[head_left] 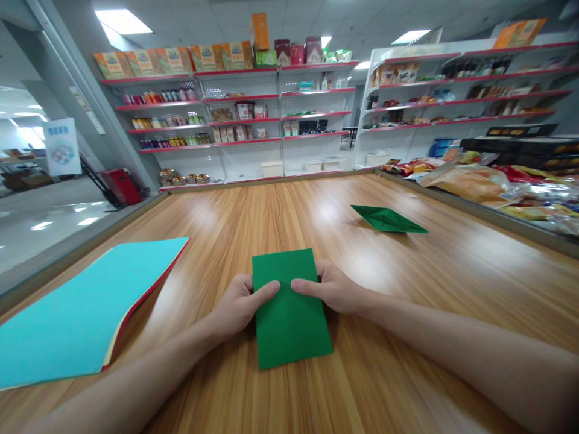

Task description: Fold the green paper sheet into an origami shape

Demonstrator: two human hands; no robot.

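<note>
Currently, both hands are clamped on the green sheet, one at each side edge. The green sheet [293,328] is a plain rectangle, positioned centrally at the near part of the table [217,229], its long sides running away from the person. Whether its near edge rests on the surface or is lifted just clear of it cannot be told.

Hand positions: the left hand [239,302] grips the left edge and the right hand [338,289] grips the right edge, both on the far half. Each thumb lies flat on the upper face; the two tips point toward each other with a narrow gap between them. The remaining fingers are mostly hidden behind the edges and underneath.

Handling characteristics (judged by appearance): the sheet is probably paper, light and fairly stiff while flat, but easily creased. The matt face should offer adequate friction. Hold by opposite side edges, thumbs above and fingers below, using light, even pressure; excess force may mark or buckle it. The number of layers is not discernible.

Adjacent items: a folded green piece [389,219] with pointed ends lies beyond the right hand, well apart from it. Its raised folds are likely to crush, so grasp it by a tip. To the left lies a paper stack [90,301], turquoise uppermost, its right edge curling upward.
</note>
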